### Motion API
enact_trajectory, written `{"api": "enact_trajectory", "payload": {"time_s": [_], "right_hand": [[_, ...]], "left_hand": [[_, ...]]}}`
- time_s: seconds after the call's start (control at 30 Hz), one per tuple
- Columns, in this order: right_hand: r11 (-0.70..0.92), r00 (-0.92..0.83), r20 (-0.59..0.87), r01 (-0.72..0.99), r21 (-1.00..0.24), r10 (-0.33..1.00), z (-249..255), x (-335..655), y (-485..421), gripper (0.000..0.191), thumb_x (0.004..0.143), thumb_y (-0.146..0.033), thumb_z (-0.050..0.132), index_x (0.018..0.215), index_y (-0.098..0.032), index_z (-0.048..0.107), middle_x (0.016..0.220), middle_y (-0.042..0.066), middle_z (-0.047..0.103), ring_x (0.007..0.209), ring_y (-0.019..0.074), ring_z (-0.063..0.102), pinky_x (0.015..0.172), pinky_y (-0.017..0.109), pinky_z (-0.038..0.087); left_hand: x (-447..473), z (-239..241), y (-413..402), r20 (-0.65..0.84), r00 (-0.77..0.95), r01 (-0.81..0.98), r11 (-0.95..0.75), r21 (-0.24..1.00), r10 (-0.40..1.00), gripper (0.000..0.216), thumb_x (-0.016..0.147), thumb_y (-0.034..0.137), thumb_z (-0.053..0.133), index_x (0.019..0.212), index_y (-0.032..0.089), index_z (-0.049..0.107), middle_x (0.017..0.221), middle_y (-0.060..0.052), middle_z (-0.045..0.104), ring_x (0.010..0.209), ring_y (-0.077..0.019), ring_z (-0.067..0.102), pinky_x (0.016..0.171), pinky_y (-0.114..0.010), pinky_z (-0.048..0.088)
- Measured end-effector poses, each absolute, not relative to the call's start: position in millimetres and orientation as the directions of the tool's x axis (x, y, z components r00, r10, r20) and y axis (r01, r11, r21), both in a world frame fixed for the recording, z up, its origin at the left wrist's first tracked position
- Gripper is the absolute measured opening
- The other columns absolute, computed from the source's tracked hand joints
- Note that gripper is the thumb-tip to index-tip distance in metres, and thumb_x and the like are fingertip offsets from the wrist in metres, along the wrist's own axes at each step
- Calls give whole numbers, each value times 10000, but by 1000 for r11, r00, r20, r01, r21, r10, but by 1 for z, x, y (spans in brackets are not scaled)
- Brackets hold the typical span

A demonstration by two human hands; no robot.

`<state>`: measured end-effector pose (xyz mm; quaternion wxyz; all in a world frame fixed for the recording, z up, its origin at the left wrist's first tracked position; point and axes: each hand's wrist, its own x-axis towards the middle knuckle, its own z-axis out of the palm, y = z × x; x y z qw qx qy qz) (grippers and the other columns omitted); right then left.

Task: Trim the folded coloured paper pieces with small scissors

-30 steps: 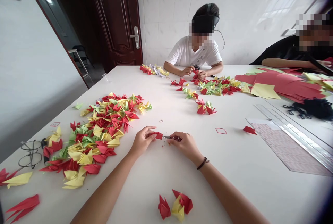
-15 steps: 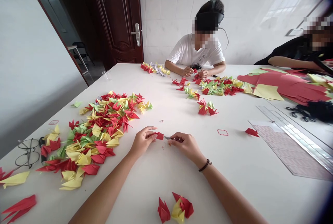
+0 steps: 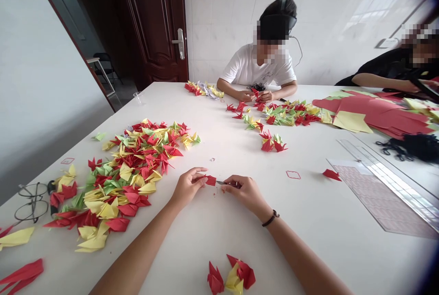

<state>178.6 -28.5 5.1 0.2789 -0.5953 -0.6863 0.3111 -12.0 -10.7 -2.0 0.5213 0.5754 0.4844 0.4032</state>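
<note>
My left hand (image 3: 188, 188) pinches a small folded piece of red paper (image 3: 210, 180) between thumb and fingers, over the middle of the table. Closed around a small silver-bladed tool (image 3: 220, 183), my right hand (image 3: 244, 190) is just to the right. The blade's pointed end meets or nearly meets the paper's right edge; its handle is mostly hidden by my fingers. Tiny red scraps (image 3: 214, 194) lie on the table beneath. Nearer to me, between my forearms, sit two red folded paper birds (image 3: 215, 279) and a yellow one (image 3: 234, 280).
A large pile of folded paper birds (image 3: 137, 162) spreads on the left, beside eyeglasses (image 3: 32, 202). Right of my hands lie a red paper piece (image 3: 331, 174), a clear ruler (image 3: 404, 185) and black cord (image 3: 420, 152). Across the table, a person (image 3: 259, 66) handles red paper.
Both hands keep nearly the same place and grip. The red paper's angle has shifted slightly against the blade. Across the table, the other person's red paper has been raised a little.
</note>
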Motion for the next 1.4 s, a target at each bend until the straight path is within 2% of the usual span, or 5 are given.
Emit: {"api": "enact_trajectory", "payload": {"time_s": [0.33, 0.6, 1.1, 1.27, 1.4], "right_hand": [[94, -149, -2, 631, -770, 989, 4, 179, -27, 263, 698, -420, 521, 656, -188, 639, 531, -13, 531, 489, 103, 403, 480, 220, 309], [77, -146, -11, 586, -807, 989, 3, 171, -31, 250, 683, -414, 533, 666, -181, 621, 544, -8, 542, 497, 108, 422, 478, 222, 323], [124, -155, 31, 636, -762, 987, 11, 159, -40, 190, 693, -364, 527, 645, -200, 612, 559, -11, 573, 501, 113, 456, 490, 223, 331], [114, -180, 6, 599, -792, 984, 7, 161, -38, 214, 711, -383, 509, 660, -198, 602, 571, -13, 557, 506, 108, 439, 494, 222, 334], [114, -135, 46, 554, -825, 990, 2, 165, -35, 255, 717, -434, 516, 748, -192, 588, 542, -31, 455, 507, 103, 392, 490, 218, 322]], "left_hand": [[-12, 1, -12, -57, 207, 143, 27, 989, 977, 369, 690, 368, 586, 993, 158, 561, 821, -50, 634, 667, -128, 565, 660, -264, 460], [-10, -2, -12, -62, 266, 169, 17, 986, 962, 467, 608, 323, 677, 1038, 195, 550, 827, -45, 636, 803, -180, 586, 772, -311, 435], [-11, 3, -16, -67, 307, 154, 20, 988, 949, 507, 589, 269, 691, 1070, 177, 564, 663, -12, 608, 678, -163, 592, 676, -283, 458], [-11, 2, -14, -43, 306, 123, 6, 992, 951, 550, 595, 287, 689, 1114, 182, 539, 711, -16, 617, 743, -167, 596, 730, -292, 456], [-12, 2, -12, -83, 250, 85, 64, 994, 965, 624, 600, 302, 690, 1170, 181, 467, 811, -43, 635, 690, -147, 597, 633, -263, 477]]}}
